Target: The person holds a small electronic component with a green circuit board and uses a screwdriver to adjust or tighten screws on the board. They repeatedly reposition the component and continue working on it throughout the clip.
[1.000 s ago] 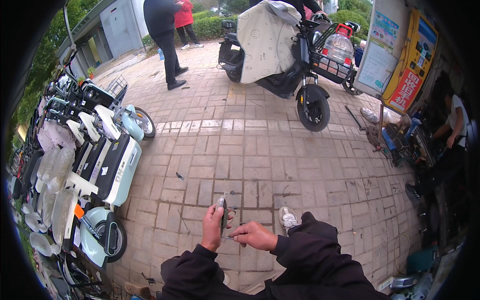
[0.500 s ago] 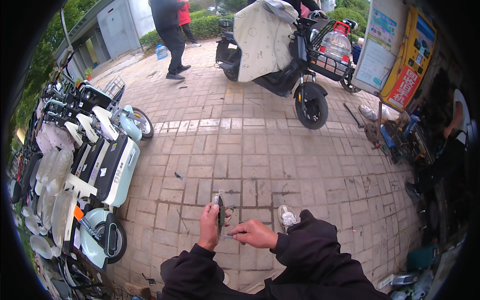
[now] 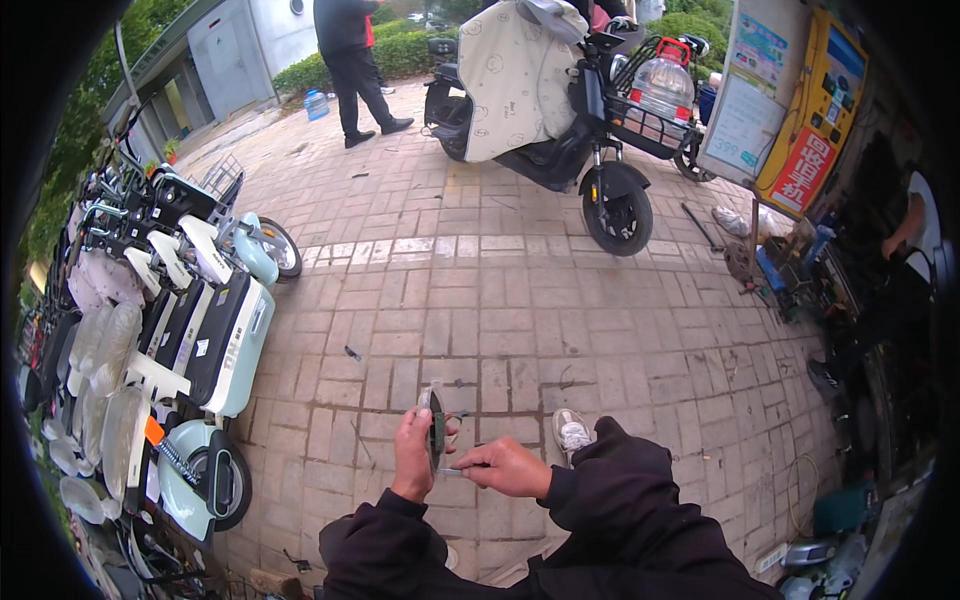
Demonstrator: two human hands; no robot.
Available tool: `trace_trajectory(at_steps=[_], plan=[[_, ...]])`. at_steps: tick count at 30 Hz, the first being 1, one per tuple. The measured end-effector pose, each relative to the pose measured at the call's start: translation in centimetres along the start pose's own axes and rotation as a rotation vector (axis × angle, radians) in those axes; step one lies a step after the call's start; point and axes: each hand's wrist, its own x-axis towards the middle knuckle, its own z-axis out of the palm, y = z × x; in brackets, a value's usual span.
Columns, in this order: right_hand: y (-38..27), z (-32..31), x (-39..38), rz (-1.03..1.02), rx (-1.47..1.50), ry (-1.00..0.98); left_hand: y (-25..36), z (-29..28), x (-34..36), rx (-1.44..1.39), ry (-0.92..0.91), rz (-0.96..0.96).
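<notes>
My left hand [image 3: 412,455] is closed around a thin, flat dark piece with a clear rim [image 3: 437,425], held upright and seen nearly edge-on. A short curved strip or wire [image 3: 455,425] stands out from its right side; its kind is too small to tell. My right hand [image 3: 508,468] is closed in a pinch on a slim metal tool [image 3: 450,472], which points left at the lower end of the flat piece. Whether the tip touches it, I cannot tell. Both hands are low over the paving, between my dark sleeves.
Pale blue and white electric scooters [image 3: 225,340] stand in a row at left. A black scooter [image 3: 545,150] with a cream cover is ahead. One person [image 3: 350,70] stands at the back, another [image 3: 905,250] at right beside tools [image 3: 785,270]. My shoe [image 3: 572,432] rests on the bricks.
My hands keep their grips with little movement, and the view has shifted slightly. The person at the back now stands with feet farther apart, covering more of the person in red.
</notes>
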Motion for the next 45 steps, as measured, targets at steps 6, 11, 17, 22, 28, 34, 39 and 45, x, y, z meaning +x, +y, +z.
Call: trace_trajectory(at_steps=[6,11,17,22,28,34,39,45], plan=[[-0.3,-0.2,-0.1,-0.035,-0.001,-0.011,0.3,-0.1,0.0,-0.025,0.007,-0.007],[-0.2,0.0,-0.2,-0.052,-0.009,-0.007,0.4,0.0,-0.1,-0.041,0.001,-0.012],[0.2,0.1,-0.2,-0.183,-0.150,0.059,0.5,0.1,0.0,-0.064,-0.012,-0.016],[0.5,0.4,-0.3,-0.230,-0.181,0.080,0.4,0.2,-0.1,-0.064,-0.007,-0.036],[0.6,1.0,-0.6,-0.130,-0.092,0.065,0.2,0.1,-0.2,-0.010,-0.012,-0.041],[0.9,0.9,-0.6,0.147,0.155,-0.043,-0.4,0.1,-0.2,0.057,-0.028,-0.004],[1.3,0.9,-0.5,0.154,0.295,-0.058,-0.7,0.0,-0.2,0.050,-0.037,-0.007],[2.1,1.2,-0.4,0.219,0.386,-0.066,-0.8,0.0,-0.3,0.058,-0.032,-0.037]])
